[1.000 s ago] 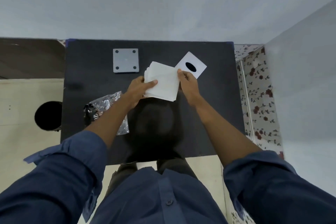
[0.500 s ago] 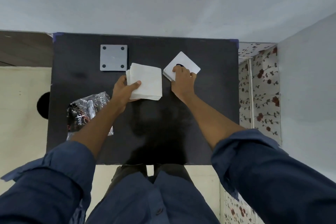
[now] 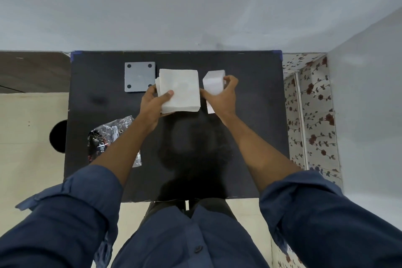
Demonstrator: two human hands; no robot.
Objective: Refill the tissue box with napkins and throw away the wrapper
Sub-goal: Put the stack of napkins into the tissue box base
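A stack of white napkins [image 3: 182, 87] is held flat above the black table [image 3: 104, 98], my left hand [image 3: 153, 104] gripping its near-left corner with the thumb on top. Right beside it, my right hand [image 3: 224, 95] grips the white tissue box [image 3: 213, 81], which is tipped up on its side; its opening is hidden. The grey square base plate [image 3: 139, 76] with corner holes lies flat just left of the napkins. The crumpled clear-and-black wrapper [image 3: 108, 137] lies on the table's left part, partly under my left forearm.
A dark round bin opening [image 3: 58, 136] shows on the floor left of the table. A wall runs along the table's far edge and another stands at the right, beyond a floral-patterned strip [image 3: 313, 115].
My right hand left the napkins, reached to the tissue box, and has lifted and tipped it. My left hand alone now holds the napkin stack.
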